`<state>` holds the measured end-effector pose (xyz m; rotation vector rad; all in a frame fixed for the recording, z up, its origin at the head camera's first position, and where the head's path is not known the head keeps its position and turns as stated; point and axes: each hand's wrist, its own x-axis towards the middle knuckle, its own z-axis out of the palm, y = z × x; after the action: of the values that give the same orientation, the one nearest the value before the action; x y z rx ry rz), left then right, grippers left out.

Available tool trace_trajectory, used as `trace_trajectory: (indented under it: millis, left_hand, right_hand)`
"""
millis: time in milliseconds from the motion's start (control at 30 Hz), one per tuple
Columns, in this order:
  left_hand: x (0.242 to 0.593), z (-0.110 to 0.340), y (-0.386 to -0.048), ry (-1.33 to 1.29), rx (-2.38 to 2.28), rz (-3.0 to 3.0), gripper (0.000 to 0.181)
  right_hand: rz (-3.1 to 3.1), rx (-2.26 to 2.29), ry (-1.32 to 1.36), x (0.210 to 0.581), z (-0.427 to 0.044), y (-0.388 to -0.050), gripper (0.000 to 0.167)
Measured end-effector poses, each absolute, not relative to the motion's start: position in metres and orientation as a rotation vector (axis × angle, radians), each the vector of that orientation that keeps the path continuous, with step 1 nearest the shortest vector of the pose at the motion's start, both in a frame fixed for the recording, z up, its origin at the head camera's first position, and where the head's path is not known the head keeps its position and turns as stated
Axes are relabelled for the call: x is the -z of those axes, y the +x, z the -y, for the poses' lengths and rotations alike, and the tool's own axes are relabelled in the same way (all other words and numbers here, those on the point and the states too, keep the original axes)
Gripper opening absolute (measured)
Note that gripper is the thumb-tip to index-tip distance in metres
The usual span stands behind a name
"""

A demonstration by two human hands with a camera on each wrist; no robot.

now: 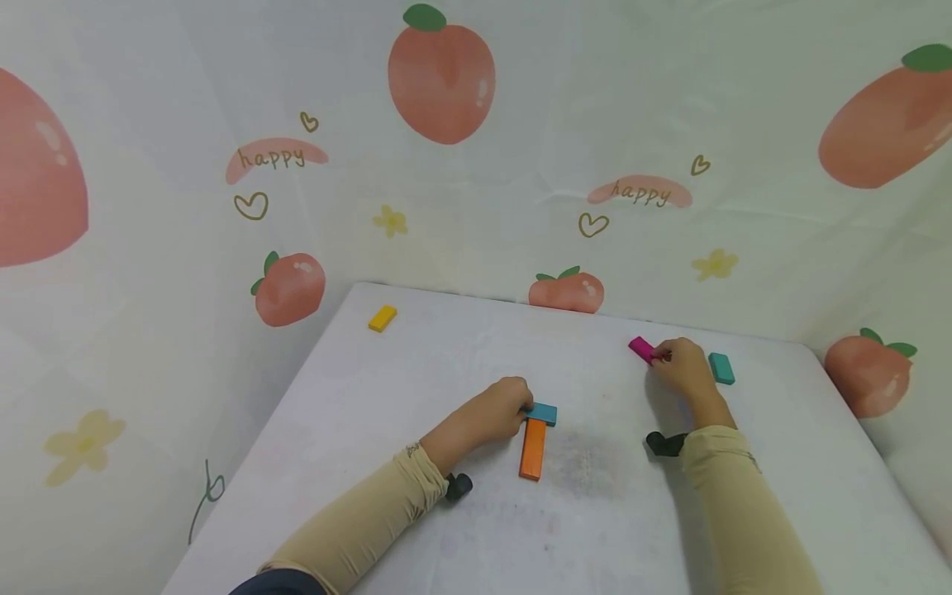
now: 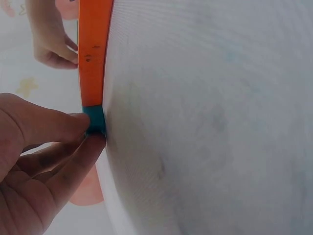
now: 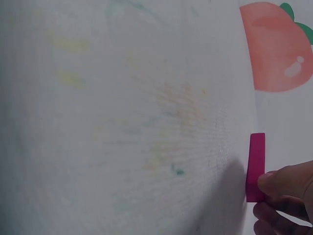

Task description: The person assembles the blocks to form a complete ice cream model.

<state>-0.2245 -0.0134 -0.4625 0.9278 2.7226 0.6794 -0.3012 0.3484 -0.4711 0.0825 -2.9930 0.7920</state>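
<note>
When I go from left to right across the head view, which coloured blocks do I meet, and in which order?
First the yellow block, then the orange block, the magenta block, the teal block. The blue block overlaps the orange one's left-to-right span, so I leave it out.

I count two hands (image 1: 507, 407) (image 1: 683, 366), seemingly five blocks (image 1: 383, 318) (image 1: 532, 450) (image 1: 546, 414) (image 1: 640, 349) (image 1: 721, 368)

Both arms (image 1: 364, 516) extend forward, left fingers (image 2: 80, 164) and right fingers (image 3: 268, 212) pinching.

Smooth orange blk (image 1: 532, 450) w/ slight sheen — matt tabletop (image 1: 357, 388) surf. — cloth sleeves (image 1: 364, 519)
</note>
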Motion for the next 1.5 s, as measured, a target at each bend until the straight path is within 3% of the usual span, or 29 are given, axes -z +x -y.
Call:
trace_trajectory:
  millis: [733,1500]
  left_hand:
    - [0.462,0.013,-0.224,0.949,-0.669,-2.730,0.019]
    - [0.459,0.014,-0.222,0.966,-0.666,-2.735,0.018]
  right_hand:
    - [3.080,-0.832,0.054,0.468,-0.314,-0.291,0.022]
    - [3.038,-0.808,0.234,0.469,-0.286,-0.278,0.015]
